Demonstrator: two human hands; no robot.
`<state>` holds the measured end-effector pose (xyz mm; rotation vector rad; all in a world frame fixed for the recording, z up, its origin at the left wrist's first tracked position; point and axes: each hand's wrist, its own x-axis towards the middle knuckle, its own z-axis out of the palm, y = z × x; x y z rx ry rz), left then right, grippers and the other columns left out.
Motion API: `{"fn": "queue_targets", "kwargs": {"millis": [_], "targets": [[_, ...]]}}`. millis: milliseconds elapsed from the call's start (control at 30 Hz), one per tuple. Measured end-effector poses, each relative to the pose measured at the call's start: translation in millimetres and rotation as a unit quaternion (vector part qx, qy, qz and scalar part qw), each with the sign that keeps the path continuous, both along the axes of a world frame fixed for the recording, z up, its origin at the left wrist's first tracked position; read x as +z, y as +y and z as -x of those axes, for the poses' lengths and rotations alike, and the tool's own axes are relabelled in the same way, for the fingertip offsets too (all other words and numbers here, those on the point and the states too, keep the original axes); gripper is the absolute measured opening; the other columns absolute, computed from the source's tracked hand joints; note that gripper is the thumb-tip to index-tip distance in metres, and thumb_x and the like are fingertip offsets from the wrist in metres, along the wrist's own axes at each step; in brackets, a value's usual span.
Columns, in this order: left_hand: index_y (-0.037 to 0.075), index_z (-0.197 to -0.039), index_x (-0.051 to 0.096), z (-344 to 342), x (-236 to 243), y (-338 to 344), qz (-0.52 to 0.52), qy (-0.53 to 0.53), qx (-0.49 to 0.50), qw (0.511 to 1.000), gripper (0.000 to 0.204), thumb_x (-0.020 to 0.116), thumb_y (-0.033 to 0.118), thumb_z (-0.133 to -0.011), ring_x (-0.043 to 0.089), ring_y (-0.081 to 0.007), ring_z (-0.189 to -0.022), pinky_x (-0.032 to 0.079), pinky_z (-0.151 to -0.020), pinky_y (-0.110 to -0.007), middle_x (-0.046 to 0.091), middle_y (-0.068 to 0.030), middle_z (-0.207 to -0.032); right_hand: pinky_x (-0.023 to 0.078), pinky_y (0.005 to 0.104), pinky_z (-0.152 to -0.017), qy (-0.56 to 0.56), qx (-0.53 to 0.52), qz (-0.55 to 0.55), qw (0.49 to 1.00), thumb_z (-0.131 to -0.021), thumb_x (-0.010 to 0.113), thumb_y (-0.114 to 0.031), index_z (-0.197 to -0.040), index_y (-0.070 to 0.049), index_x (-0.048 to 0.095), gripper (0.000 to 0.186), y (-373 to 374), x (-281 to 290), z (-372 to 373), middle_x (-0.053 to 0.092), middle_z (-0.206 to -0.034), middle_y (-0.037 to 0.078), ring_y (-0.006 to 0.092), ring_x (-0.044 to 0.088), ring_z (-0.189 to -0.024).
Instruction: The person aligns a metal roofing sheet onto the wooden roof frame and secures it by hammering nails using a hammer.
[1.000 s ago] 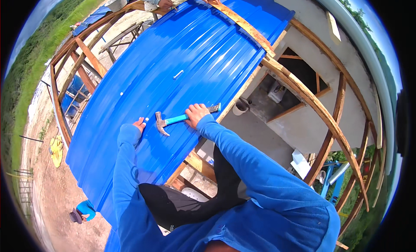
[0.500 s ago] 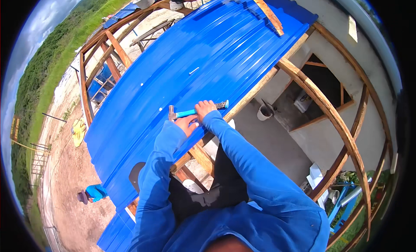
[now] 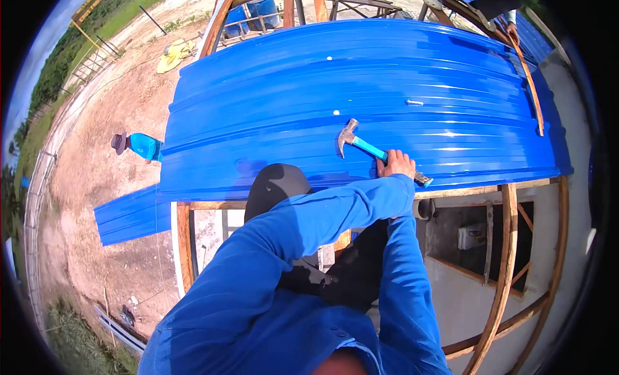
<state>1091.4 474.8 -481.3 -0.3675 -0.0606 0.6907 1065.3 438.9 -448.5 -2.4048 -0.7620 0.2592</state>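
My right hand [image 3: 396,163] is closed round the grip of a claw hammer [image 3: 369,149] with a blue handle. Its metal head points away to the left, over a blue corrugated roofing sheet [image 3: 258,104], and the butt end sticks out past my hand. My sleeves meet just behind this grip. The left forearm [image 3: 322,223] reaches across to the right wrist, and my left hand is hidden there. A loose light-coloured screw or nail [image 3: 414,103] lies on the sheet beyond the hammer. My dark-clad knee [image 3: 278,185] rests at the near edge.
At the far right, a co-worker's hand [image 3: 511,32] touches a wooden strip [image 3: 534,94] on the sheet. Curved-looking wooden beams [image 3: 506,259] span an open drop on the right. Another person [image 3: 143,146] stands on the ground at left, near a second blue sheet [image 3: 132,214].
My view has turned, and the sheet now runs across it. My left hand, visible beside the hammer before, is hidden. The co-worker's hand has reached the wooden strip.
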Motion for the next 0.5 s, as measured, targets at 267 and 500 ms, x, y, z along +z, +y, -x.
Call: {"fn": "queue_targets", "kwargs": {"millis": [267, 500], "targets": [[0.022, -0.089, 0.051, -15, 7, -15, 0.001, -0.136, -0.009, 0.991, 0.031, 0.048, 0.053, -0.087, 0.045, -0.0199, -0.083, 0.032, -0.076, -0.04, 0.048, 0.0004, -0.085, 0.045, 0.0442, -0.071, -0.297, 0.102, 0.09, 0.945, -0.082, 0.06, -0.039, -0.083, -0.007, 0.056, 0.031, 18, 31, -27, 0.057, -0.079, 0.012, 0.03, 0.058, -0.079], [0.022, -0.084, 0.052, -15, 6, -8, -0.016, -0.122, -0.002, 0.992, 0.032, 0.044, 0.053, -0.087, 0.046, -0.0189, -0.08, 0.033, -0.073, -0.037, 0.05, 0.0011, -0.081, 0.044, 0.0465, -0.079, -0.253, 0.08, 0.141, 0.954, -0.079, 0.062, -0.043, -0.09, -0.005, 0.058, 0.041, 17, -2, -43, 0.059, -0.086, 0.014, 0.0315, 0.058, -0.085]]}}
